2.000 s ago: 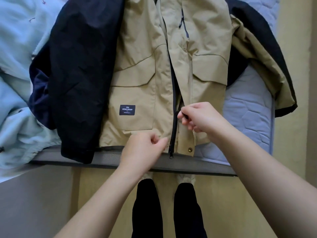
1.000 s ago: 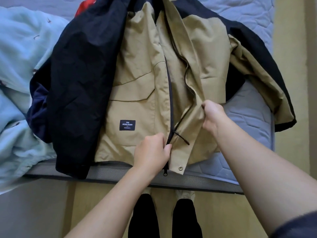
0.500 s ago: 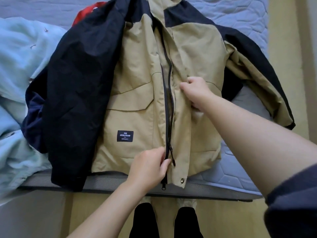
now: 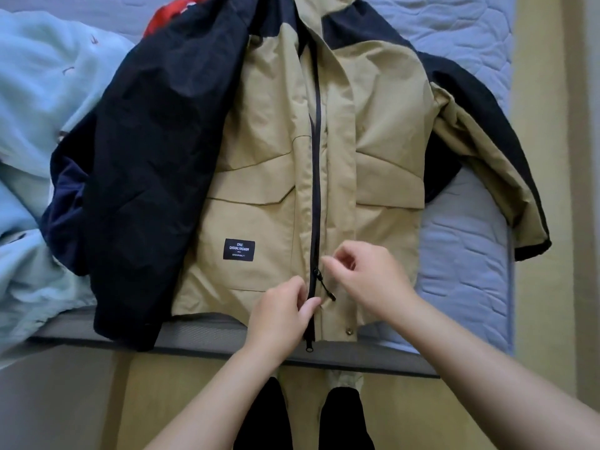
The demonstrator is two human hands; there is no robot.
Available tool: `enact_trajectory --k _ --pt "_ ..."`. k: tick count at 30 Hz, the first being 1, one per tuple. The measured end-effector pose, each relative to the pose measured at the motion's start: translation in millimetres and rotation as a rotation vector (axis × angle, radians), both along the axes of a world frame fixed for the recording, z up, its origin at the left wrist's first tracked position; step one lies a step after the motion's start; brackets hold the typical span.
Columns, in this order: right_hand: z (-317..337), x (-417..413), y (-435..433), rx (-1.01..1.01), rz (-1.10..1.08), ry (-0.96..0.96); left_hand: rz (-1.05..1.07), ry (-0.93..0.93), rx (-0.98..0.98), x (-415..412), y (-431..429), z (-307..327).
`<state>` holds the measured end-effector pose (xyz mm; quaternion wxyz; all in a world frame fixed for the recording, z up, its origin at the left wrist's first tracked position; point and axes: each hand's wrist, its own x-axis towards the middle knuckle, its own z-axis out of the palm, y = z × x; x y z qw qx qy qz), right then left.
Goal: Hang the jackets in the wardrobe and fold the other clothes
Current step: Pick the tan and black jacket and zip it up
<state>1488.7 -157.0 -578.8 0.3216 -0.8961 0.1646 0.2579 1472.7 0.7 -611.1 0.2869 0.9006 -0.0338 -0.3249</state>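
The right hand [image 4: 367, 277] dropped down the jacket [image 4: 259, 164] to the zipper pull [image 4: 324, 287].

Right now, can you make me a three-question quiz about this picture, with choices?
1. Where is the jacket lying? A on the bed; B on the floor; C inside a wardrobe.
2. What colour is its front? A red; B tan; C green.
3. What is the left hand doing? A holding a hanger; B lying flat on the floor; C pinching the jacket by its zipper.
Answers: 1 A, the quilted bed shows around it; 2 B, tan cloth lies on both sides of the zipper; 3 C, thumb and fingers nip fabric near the hem.
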Motion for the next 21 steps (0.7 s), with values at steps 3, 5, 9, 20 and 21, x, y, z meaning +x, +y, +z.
enact_trajectory --k 3,5,9,20,21 --pt "-9.1 -19.1 8.4 -0.005 0.025 0.139 0.047 0.008 0.009 -3.3 0.7 -1.9" --pt "-16.8 -24.3 12.2 0.029 -0.005 0.143 0.065 0.008 0.009 -5.2 -1.0 -2.3" --pt "-18.7 -13.3 14.2 0.319 -0.350 0.237 0.044 -0.004 0.040 -6.8 -2.4 -2.8" --pt "6.6 57.6 11.8 0.888 -0.931 0.196 0.001 0.027 0.136 -12.2 -1.2 -14.1" --pt "7.7 60.0 11.2 0.845 -0.895 0.194 -0.017 0.047 0.159 -8.4 -1.6 -16.2"
